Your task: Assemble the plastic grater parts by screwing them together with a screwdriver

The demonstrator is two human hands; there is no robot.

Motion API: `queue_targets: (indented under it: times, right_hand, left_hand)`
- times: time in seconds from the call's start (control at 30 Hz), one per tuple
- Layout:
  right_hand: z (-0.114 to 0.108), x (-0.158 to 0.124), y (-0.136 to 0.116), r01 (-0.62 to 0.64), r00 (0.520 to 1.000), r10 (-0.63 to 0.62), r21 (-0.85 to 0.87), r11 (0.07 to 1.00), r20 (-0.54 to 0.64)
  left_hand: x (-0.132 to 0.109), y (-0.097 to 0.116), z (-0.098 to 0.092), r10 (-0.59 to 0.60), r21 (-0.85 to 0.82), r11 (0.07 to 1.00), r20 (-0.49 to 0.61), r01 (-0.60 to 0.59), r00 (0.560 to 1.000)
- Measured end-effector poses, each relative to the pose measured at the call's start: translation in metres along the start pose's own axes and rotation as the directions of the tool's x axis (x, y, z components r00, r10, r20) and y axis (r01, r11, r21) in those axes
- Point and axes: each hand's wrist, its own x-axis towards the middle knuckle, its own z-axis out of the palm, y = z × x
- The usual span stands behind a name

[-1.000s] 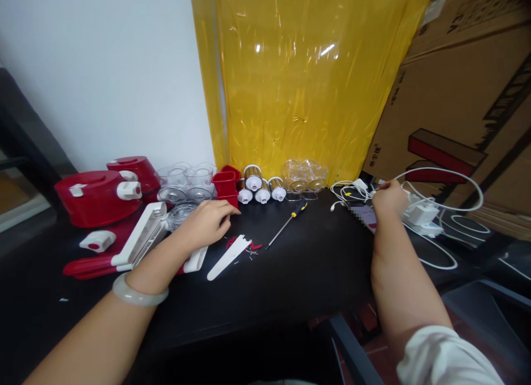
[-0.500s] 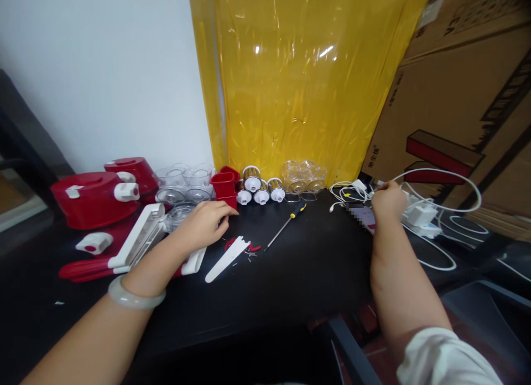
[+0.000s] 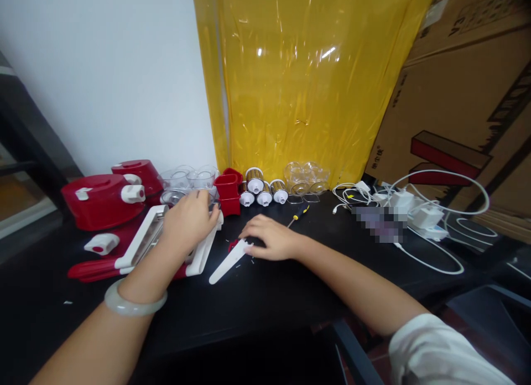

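Note:
My left hand (image 3: 188, 222) hovers over white housing parts at the left, fingers curled down and closed; what they hold, if anything, is hidden. Beside it lies a long white housing piece (image 3: 203, 252), with a white frame (image 3: 143, 235) to its left. My right hand (image 3: 269, 238) reaches down at the table's middle, thumb and fingers apart. Its thumb is at the upper end of a flat white tapered strip (image 3: 226, 266). Small red pieces (image 3: 233, 244) show partly under the fingers, and tiny screws lie around. Behind the hand, a yellow-black screwdriver (image 3: 301, 212) is partly covered.
Red housings (image 3: 102, 202) stand at the left. Clear cups (image 3: 203, 177), a red hopper (image 3: 228, 191), several grater drums (image 3: 255, 180) and clear plastic parts (image 3: 307, 180) line the back. On the right are white cables and chargers (image 3: 427, 216), a blurred phone (image 3: 379, 224) and a large carton (image 3: 448, 97).
My right hand has left the phone and cables and moved left to the white strip and red pieces. My left hand has pulled back slightly left, its fingers now curled tighter.

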Motion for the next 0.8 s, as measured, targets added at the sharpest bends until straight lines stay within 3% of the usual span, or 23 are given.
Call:
queue_targets:
  times: [0.13,0.33,0.8]
  right_hand:
    - [0.009,-0.004,-0.008,-0.01,0.996,0.007,0.028,1.0,0.09]
    - [0.013,-0.008,-0.003,-0.022,0.992,0.019,0.026,0.999,0.125]
    - [0.024,-0.008,0.002,-0.002,0.995,-0.004,0.054,0.999,0.102]
  left_hand:
    - [-0.002,0.0,-0.01,-0.145,0.071,0.988,0.188,0.134,0.971]
    - [-0.003,-0.001,-0.004,-0.129,0.058,0.991,0.312,0.117,0.941]
    - [-0.006,0.003,-0.004,-0.068,0.059,0.997,0.412,0.047,0.908]
